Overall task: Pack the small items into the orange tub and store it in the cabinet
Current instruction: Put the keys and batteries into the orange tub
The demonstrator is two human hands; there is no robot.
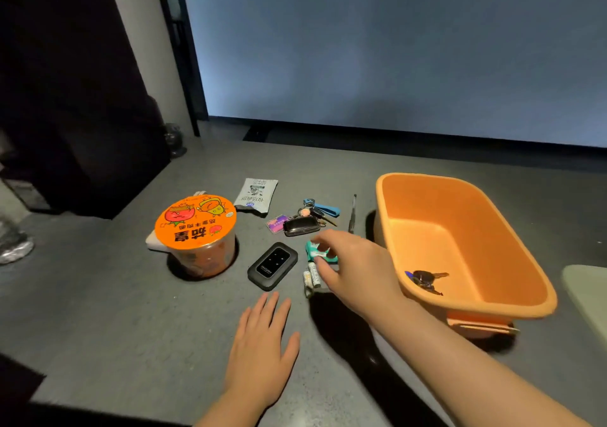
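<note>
One key bunch (pixel 425 280) sits in the orange tub (pixel 512 302); packing is under way.
Right hand (pixel 358 267) pinches the teal item (pixel 314 252), which needs lifting right into the tub; left hand (pixel 262 344) rests spread on the tabletop (pixel 131 328).

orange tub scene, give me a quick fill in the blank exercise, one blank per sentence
1. The only thing inside the orange tub is a set of ____.
2. The right hand pinches a small ____-coloured item beside the batteries.
3. The left hand rests ____ on the table, holding nothing.
4. The black pocket device lies between the batteries and the instant ____ cup.

Missing words: keys; teal; flat; noodle
</note>
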